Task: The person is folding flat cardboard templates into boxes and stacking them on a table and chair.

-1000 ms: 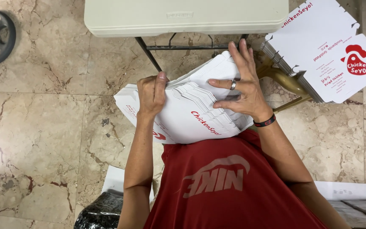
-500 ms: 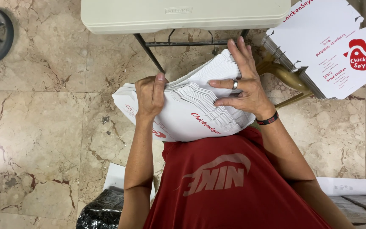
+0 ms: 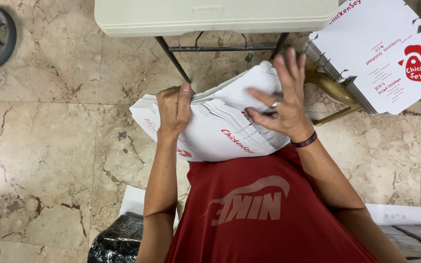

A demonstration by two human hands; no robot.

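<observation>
Cardboard stack [image 3: 220,131] (flat, white) pinched by left hand [image 3: 174,109].

White, red and marble under my view

I see the stack of flat cartons [image 3: 220,126] white with red print; beside it a red shirt [image 3: 264,209], beige veined marble floor [image 3: 49,146], cream table [image 3: 215,14].

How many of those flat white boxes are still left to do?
Nothing looks finished yet: no folded-up box shows anywhere. The left hand grips a thick stack of flat white boxes on the lap, while the right hand hovers open above it. Another flat stack waits nearby.
</observation>
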